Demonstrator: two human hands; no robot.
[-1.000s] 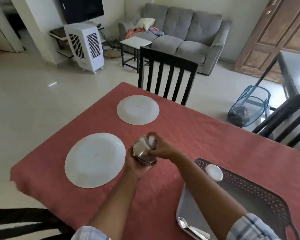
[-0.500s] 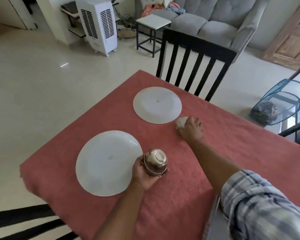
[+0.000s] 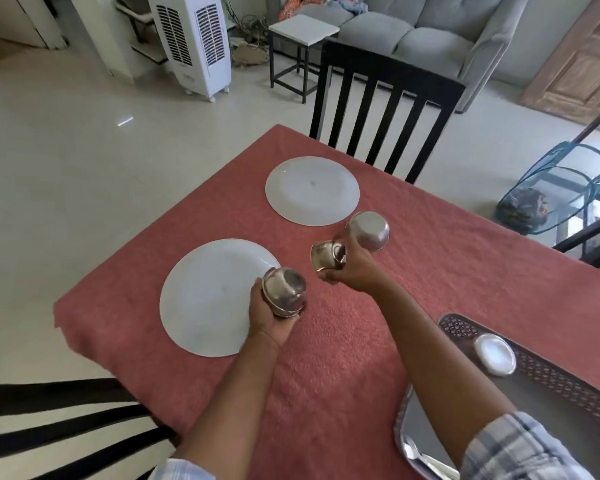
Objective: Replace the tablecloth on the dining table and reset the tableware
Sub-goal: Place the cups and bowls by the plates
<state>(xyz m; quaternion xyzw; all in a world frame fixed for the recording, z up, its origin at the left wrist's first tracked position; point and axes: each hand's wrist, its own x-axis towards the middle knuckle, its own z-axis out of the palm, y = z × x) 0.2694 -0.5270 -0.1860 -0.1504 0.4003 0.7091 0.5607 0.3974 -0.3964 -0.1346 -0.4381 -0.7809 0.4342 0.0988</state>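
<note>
Head view shows a red cloth (image 3: 378, 341) on the table, with two white plates on it. The near plate (image 3: 208, 296) lies at the left, and the far plate (image 3: 311, 190) lies past it, close to the black chair (image 3: 381, 109). One steel bowl (image 3: 368, 230) sits upside down on the cloth, just beside the far plate on its right. The right hand (image 3: 352, 270) is closed around a second bowl (image 3: 326, 259), which is tipped on its side with its mouth facing left. It is close to the set bowl, but I cannot tell if they touch. The left hand (image 3: 269, 315) is closed around a small stack of bowls (image 3: 284, 292), held upside down with the round bottoms up. This stack hangs over the right edge of the near plate. I think the next job is to put a bowl beside the near plate, like the one by the far plate. The empty spot is on the cloth just right of the near plate, under and between the two hands. It lies toward the person from the right hand, so that hand needs to come back and down, and turn the bowl over. The left hand is nearer that spot, but it is full. A dark tray (image 3: 551, 393) at the lower right holds a white lid (image 3: 495, 353) and a spoon (image 3: 413, 452).
</note>
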